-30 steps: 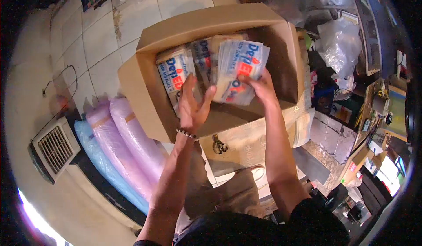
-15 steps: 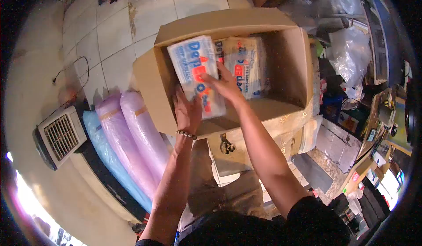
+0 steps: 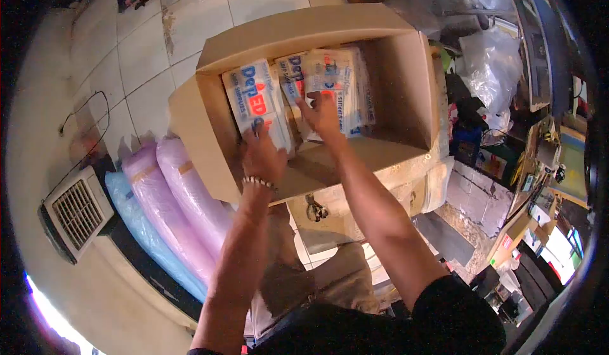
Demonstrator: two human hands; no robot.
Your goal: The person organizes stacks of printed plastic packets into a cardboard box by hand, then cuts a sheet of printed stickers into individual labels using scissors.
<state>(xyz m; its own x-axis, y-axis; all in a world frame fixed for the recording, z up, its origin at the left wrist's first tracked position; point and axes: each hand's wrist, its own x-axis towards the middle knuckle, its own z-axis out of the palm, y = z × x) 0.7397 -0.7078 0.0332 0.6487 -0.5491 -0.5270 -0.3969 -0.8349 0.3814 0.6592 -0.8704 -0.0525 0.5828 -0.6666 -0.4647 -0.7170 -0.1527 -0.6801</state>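
Inside an open cardboard box [image 3: 219, 146] lie several flat white packs with blue and red print. My left hand [image 3: 263, 155], with a beaded bracelet at the wrist, is at the lower part of the leftmost pack [image 3: 247, 89], fingers extended over its surface. To the right, my right hand [image 3: 322, 117] is over the neighbouring packs, its fingers apart. Its fingertips are close to the middle pack [image 3: 288, 70] and the right-hand pack [image 3: 346, 95]; whether they touch is hard to tell. The hands cover part of the print.
Pink and blue plastic-wrapped rolls [image 3: 171, 190] stand left of the box, near a vented white unit [image 3: 79, 206]. Below the box is another taped carton [image 3: 333, 219]. Clear plastic bags [image 3: 488, 63] and a cluttered shelf [image 3: 539, 184] are on the right.
The leftmost pack now sits lower and further left in the box, apart from the others. My right hand has moved off it toward the packs on the right.
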